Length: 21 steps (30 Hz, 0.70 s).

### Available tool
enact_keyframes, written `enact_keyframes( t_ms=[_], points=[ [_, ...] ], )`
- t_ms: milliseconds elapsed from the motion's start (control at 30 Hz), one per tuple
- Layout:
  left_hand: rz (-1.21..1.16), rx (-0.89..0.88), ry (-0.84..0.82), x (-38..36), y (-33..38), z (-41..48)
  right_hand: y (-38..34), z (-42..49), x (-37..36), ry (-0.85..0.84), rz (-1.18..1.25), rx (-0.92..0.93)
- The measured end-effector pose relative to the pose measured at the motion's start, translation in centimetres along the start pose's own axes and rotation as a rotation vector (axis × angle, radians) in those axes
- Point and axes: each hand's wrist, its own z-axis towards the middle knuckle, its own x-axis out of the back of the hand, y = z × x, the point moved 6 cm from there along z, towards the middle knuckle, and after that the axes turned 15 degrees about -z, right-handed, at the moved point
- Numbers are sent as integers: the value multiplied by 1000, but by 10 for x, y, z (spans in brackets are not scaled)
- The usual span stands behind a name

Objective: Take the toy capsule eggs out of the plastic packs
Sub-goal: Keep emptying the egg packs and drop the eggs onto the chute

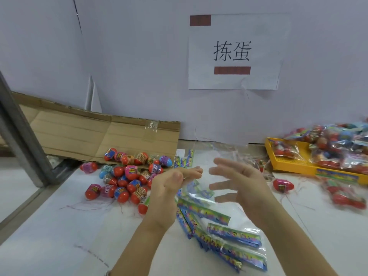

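A heap of loose toy capsule eggs (127,176), mostly red with bright labels, lies on the white table to the left. My left hand (169,186) pinches the top of an empty clear plastic pack (196,188) between thumb and fingers. My right hand (241,184) hovers just right of it with fingers spread and straight, holding nothing. Below the hands lies a pile of emptied packs with blue-green header cards (225,236). One single egg (283,185) lies to the right of my right hand. Full packs of eggs (338,148) are stacked at the far right.
A yellow plastic tray (288,166) holds the full packs at the right; more full packs (346,196) lie in front of it. Flattened cardboard (99,134) leans against the wall behind the egg heap. A grey metal post (22,136) stands at the left.
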Motion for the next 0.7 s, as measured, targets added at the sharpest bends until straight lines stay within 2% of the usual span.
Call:
enact_keyframes(
  t_ms=[67, 133, 200, 267, 333, 433, 533, 600, 700],
  points=[
    [220, 8, 36, 0, 0, 0, 2, -3, 5, 164, -51, 62],
    [484, -63, 58, -5, 3, -2, 0, -9, 8, 298, -97, 138],
    [551, -172, 34, -17, 7, -7, -4, -15, 5, 363, -149, 224],
    [500, -213, -6, -28, 6, -13, -9, -23, -4, 374, -247, 328],
    [413, -179, -20, -33, 3, -17, -14, -30, -17, 304, -402, 433],
    [188, -55, 72, -29, 0, -15, -14, -34, -35, 118, -625, 527],
    [3, -34, 189, -17, 3, -7, -9, -33, -39, -8, -739, 540],
    [-75, -3, 233, -10, 3, -4, -11, -33, -35, 6, -688, 521],
    [-150, 59, 257, -5, 2, -3, -14, -29, -20, 218, -598, 473]
  ],
)
